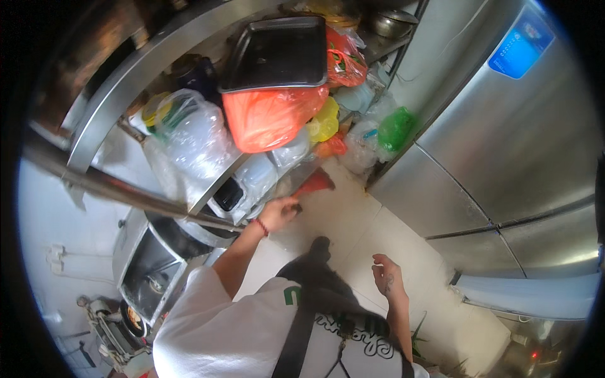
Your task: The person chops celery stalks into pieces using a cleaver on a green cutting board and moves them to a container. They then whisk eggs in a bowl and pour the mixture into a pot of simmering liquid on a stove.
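My left hand (280, 215), with a red beaded band at the wrist, reaches out beside the lower shelf of a metal rack. Its fingers are closed around the narrow end of a red fan-shaped tool (315, 183), which looks like a brush with a dark edge, over the tiled floor. A small dark thing shows at the fingertips; what it is cannot be told. My right hand (387, 276) hangs over the floor to the right, fingers loosely bent and apart, holding nothing.
The metal rack (118, 71) holds a black tray (283, 54), an orange plastic bag (272, 118), clear bags of containers (194, 137) and a lidded pot (392, 23). A green bag (397, 128) lies near the steel refrigerator (491, 156). A steel sink (153, 274) stands at left.
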Motion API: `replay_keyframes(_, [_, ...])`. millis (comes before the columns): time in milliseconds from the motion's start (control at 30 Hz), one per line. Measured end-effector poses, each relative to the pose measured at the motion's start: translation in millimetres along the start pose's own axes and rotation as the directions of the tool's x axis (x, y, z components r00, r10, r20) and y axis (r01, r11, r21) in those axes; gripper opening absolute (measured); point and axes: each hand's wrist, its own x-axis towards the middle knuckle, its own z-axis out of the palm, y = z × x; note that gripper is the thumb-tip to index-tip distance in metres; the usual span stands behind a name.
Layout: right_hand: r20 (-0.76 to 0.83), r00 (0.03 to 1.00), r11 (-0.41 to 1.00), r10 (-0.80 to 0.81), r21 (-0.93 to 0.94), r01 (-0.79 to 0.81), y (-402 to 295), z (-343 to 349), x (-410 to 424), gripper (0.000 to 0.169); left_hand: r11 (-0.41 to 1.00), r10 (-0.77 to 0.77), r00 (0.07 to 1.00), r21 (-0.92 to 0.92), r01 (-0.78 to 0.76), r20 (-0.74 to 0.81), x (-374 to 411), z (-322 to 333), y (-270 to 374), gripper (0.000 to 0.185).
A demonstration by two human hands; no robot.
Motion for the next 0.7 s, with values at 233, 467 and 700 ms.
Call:
replay_keyframes(233, [0.224,0.970,0.991,-0.093,-0.074,0.112,30,-34,87,0.024,0.853,-0.335,0.587,0.028,0.522,-0.737,231,0,-105,0.043])
replay_keyframes(467, [0.245,0.969,0.978,-0.013,-0.197,0.063,55,-101,210,0.020,0.628,-0.727,0.227,-0.492,0.603,-0.648,280,-41,-163,0.042])
replay_keyframes(700, [-0.176,0.834,0.842,-0.523,0.047,0.538,-41,-137,498,0.012,0.540,-0.840,0.174,-0.821,0.184,-0.514,269,-26,-148,0.040])
